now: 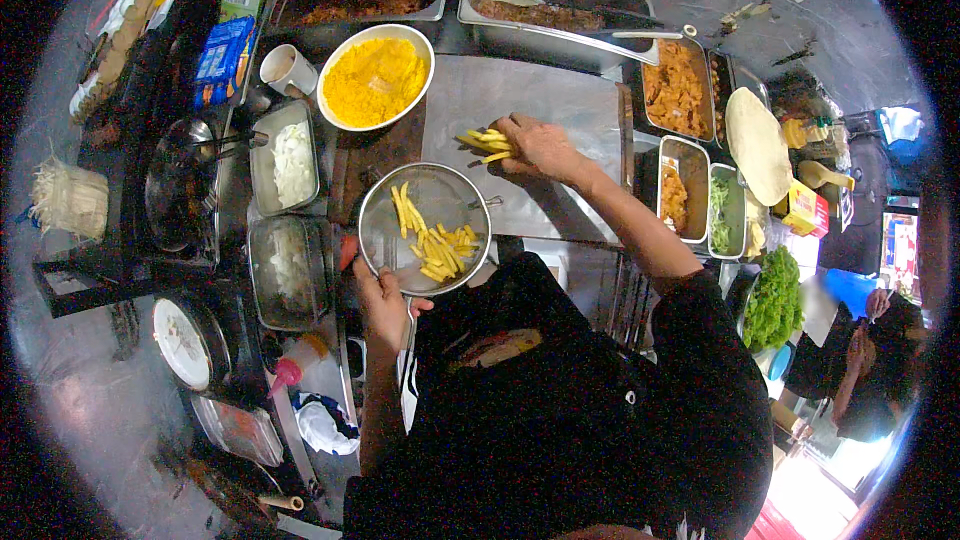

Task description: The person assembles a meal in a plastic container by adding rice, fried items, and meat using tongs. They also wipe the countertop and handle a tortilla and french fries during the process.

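My left hand (384, 308) is closed round the handle of a round mesh strainer (374, 228), held level near my body. Several French fries (446, 252) lie in the strainer, mostly on its near side. Over a pale grey sheet (585, 110), my right hand (540, 148) is closed on a small bunch of French fries (488, 144) that stick out to the left of its fingers. The sheet lies on a dark wooden board (372, 156). Just beyond the strainer stands a white bowl (322, 100) of yellow shredded food.
Metal trays (460, 2) of cooked filling line the back. At right are a tub of orange pieces (678, 90), a round flatbread (757, 145) and lettuce (774, 300). A tub of white slices (290, 165) and a pink-tipped squeeze bottle (300, 355) stand left. Another person (860, 370) is at far right.
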{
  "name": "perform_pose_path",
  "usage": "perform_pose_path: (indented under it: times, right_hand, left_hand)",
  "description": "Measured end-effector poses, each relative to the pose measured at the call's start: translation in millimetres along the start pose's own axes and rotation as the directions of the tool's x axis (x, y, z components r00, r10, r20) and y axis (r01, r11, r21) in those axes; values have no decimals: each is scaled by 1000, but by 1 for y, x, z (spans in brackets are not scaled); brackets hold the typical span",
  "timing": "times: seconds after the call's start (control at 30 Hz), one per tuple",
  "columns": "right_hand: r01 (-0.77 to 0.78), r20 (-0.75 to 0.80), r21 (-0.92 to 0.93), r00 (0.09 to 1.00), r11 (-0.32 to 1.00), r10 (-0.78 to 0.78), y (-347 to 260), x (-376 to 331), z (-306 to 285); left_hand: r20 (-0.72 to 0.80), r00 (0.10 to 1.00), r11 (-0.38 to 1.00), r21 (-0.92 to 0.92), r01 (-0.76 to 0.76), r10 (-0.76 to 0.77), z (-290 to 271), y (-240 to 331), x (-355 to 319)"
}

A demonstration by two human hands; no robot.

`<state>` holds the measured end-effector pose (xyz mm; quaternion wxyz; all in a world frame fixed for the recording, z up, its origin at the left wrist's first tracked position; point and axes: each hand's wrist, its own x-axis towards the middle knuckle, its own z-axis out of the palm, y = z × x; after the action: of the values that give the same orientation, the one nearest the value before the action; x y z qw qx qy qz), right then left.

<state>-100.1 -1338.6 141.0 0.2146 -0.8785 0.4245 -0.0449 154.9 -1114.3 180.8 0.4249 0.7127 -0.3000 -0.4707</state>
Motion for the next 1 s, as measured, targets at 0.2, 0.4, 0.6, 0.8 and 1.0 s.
perform_pose_path:
  times: [0.2, 0.4, 0.6, 0.8, 1.0]
  right_hand:
    - [37, -78, 31, 996, 999, -35, 3, -12, -2]
    - [-84, -70, 105, 993, 991, 92, 35, -47, -1]
    - [19, -227, 93, 974, 995, 3, 29, -51, -5]
    - [-89, -239, -7, 967, 996, 85, -16, -64, -25]
    - [-142, -257, -142, 961, 980, 102, -13, -56, -15]
  left_hand:
    - [-36, 993, 986, 129, -108, 114, -16, -15, -5]
    - [-47, 997, 991, 119, 66, -61, -18, 1, -10]
    - [-32, 999, 999, 51, 16, -14, -11, -5, 1]
    - [64, 996, 997, -50, 61, -58, 1, 14, -5]
    - [-31, 996, 995, 39, 90, -88, -3, 16, -11]
